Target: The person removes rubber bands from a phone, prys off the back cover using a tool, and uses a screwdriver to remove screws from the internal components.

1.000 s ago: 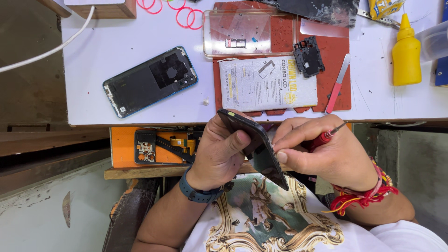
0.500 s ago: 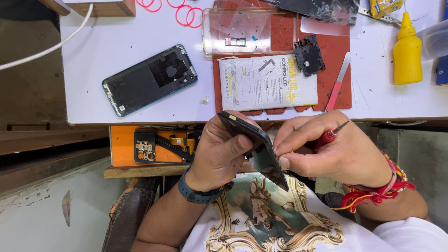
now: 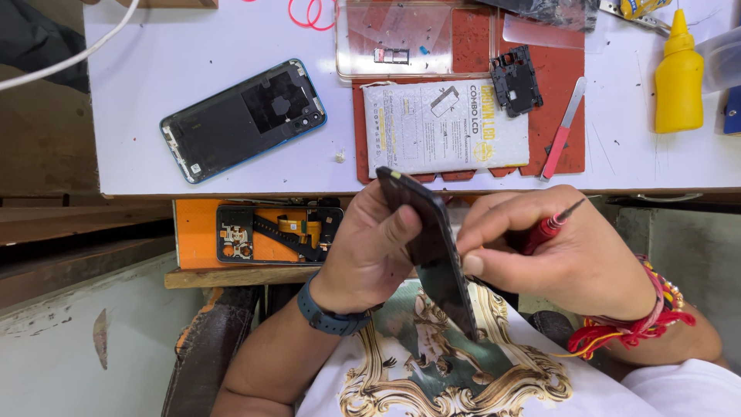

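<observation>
Our left hand point(image 3: 370, 251) grips the dark phone point(image 3: 432, 247) edge-on. Our right hand point(image 3: 563, 251) pinches a red screwdriver point(image 3: 549, 226), fingers clenched, below the table point(image 3: 231, 174).

Your left hand point(image 3: 370, 251) grips a glossy dark glass phone point(image 3: 432, 247); your right hand point(image 3: 563, 259) holds a red plastic-handled screwdriver point(image 3: 549, 226).

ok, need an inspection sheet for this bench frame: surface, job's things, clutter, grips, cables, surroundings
Surface: white table with a red mat.
Job's things: dark phone frame held on edge; red screwdriver.
Clutter: blue-edged phone back, white parts packet, black bracket, pink pry tool, yellow bottle, clear case.
Grips: left hand grips the frame; right hand pinches the screwdriver.
Cables: white cable at far left.
Surroundings: orange tray under the table edge.
</observation>
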